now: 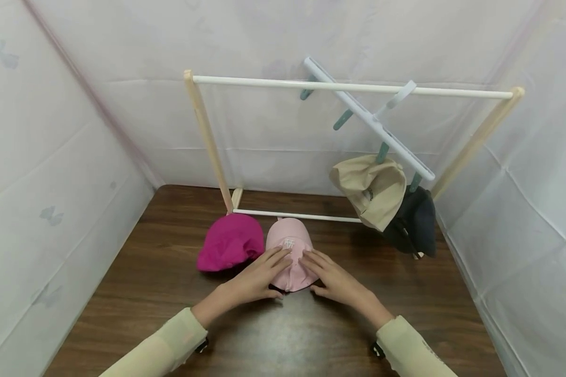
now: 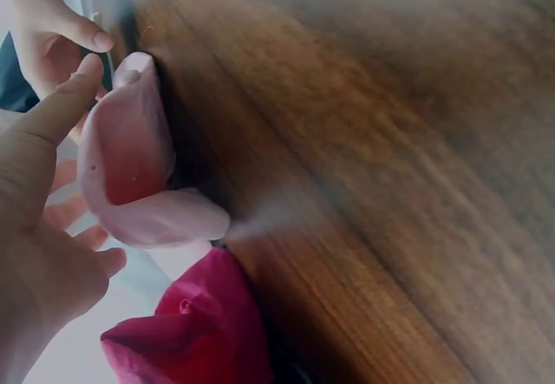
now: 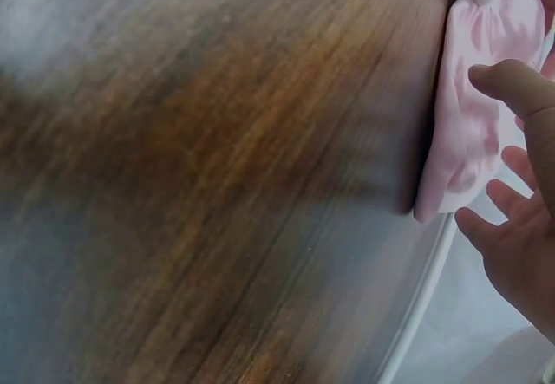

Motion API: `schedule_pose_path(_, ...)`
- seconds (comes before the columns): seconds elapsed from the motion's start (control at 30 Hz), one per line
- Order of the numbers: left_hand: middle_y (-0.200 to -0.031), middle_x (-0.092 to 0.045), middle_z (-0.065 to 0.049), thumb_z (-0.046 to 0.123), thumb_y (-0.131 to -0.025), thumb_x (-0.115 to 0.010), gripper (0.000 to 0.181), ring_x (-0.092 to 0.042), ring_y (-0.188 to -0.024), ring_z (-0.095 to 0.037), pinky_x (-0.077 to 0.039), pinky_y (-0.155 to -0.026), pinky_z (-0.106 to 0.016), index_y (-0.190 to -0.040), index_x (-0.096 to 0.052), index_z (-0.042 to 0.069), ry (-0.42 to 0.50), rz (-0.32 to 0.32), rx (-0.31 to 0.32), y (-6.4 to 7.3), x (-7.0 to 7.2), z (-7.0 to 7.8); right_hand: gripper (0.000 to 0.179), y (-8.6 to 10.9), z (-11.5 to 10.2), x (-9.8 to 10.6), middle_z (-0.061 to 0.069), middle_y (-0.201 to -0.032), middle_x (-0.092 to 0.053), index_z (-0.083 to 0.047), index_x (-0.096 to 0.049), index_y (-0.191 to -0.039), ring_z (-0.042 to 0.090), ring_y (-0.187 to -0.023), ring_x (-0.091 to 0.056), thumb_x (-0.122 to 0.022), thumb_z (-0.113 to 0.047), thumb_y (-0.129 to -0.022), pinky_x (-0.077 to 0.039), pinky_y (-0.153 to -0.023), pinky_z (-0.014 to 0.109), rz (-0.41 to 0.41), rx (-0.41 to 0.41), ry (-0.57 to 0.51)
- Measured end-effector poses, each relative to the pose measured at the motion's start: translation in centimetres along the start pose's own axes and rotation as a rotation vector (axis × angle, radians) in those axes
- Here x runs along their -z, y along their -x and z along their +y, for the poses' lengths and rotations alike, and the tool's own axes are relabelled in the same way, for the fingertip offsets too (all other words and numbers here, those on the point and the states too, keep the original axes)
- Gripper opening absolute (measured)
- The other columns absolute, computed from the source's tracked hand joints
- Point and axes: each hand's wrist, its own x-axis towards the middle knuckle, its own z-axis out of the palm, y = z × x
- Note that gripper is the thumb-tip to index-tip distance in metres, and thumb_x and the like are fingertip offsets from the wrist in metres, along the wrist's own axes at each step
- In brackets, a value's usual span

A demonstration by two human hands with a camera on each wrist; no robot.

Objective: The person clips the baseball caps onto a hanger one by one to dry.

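On the table lies a pink baseball cap [image 1: 289,235] with white lettering on its front. My left hand [image 1: 254,275] reaches over its left side, fingers loosely spread, fingertips at the fabric. From the other side my right hand [image 1: 336,280] comes in the same way, its fingertips at the cap's right side. In the left wrist view the pink cap [image 2: 130,159] shows its hollow inside, with the thumb above it. The right wrist view has the thumb in front of the pink fabric [image 3: 473,98]. Left of it sits a magenta cap [image 1: 231,241].
Behind the caps stands a wooden-post rack with a white top bar [image 1: 273,82]. A pale blue hanger [image 1: 363,112] with green clips hangs from it at a slant. A beige cap [image 1: 374,188] and a black cap [image 1: 417,220] hang at its near end. White fabric walls [image 1: 52,157] surround the table.
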Motion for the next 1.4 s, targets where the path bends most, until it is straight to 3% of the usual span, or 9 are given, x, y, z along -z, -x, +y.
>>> schedule_pose_path(0.23,-0.158,-0.038,-0.02,0.04,-0.082,-0.085,0.081,-0.033,-0.148,-0.037,-0.031,-0.12,-0.048,-0.143,-0.053,-0.002,-0.02,0.014,0.002,0.4,-0.8,-0.4,0.078,0.1,0.1,-0.6,0.018,-0.159,-0.038,-0.007,-0.043,-0.153,0.034,-0.147,-0.035,-0.082,-0.016,-0.087,-0.041,-0.114,0.047,-0.022,-0.003,0.018)
schedule_pose_path(0.57,-0.153,-0.046,-0.018,0.025,-0.088,-0.082,0.063,-0.04,-0.145,-0.033,-0.033,-0.12,-0.043,-0.14,-0.057,0.001,-0.114,0.018,0.015,0.5,-1.4,-0.6,0.077,-0.4,-0.2,-0.8,0.022,-0.156,-0.041,-0.004,-0.047,-0.151,0.039,-0.143,-0.039,-0.084,-0.012,-0.084,-0.042,-0.112,0.051,0.002,0.031,0.031)
schedule_pose_path(1.03,-0.151,-0.05,-0.017,0.023,-0.089,-0.079,0.052,-0.043,-0.143,-0.033,-0.032,-0.12,-0.043,-0.134,-0.062,0.002,-0.159,0.013,0.026,0.3,-1.8,-1.1,0.074,-1.0,-0.2,-1.1,0.022,-0.153,-0.045,-0.005,-0.052,-0.146,0.04,-0.139,-0.044,-0.086,-0.012,-0.081,-0.044,-0.11,0.053,-0.007,0.016,0.112)
schedule_pose_path(1.27,-0.146,-0.054,-0.018,0.023,-0.095,-0.073,0.044,-0.046,-0.14,-0.033,-0.034,-0.119,-0.044,-0.132,-0.064,0.0,-0.108,0.053,0.036,0.0,-2.0,-1.2,0.074,-1.3,-0.3,-1.1,0.021,-0.154,-0.044,-0.005,-0.051,-0.147,0.04,-0.14,-0.042,-0.086,-0.014,-0.082,-0.044,-0.109,0.054,-0.019,-0.017,0.087)
schedule_pose_path(1.4,-0.144,-0.056,-0.018,0.022,-0.099,-0.068,0.043,-0.047,-0.14,-0.034,-0.035,-0.118,-0.045,-0.134,-0.062,-0.001,-0.015,0.079,0.088,-0.4,-1.9,-0.9,0.076,-1.2,-0.5,-1.0,0.021,-0.154,-0.043,-0.005,-0.05,-0.148,0.04,-0.141,-0.041,-0.086,-0.018,-0.082,-0.044,-0.108,0.057,-0.022,-0.04,0.072)
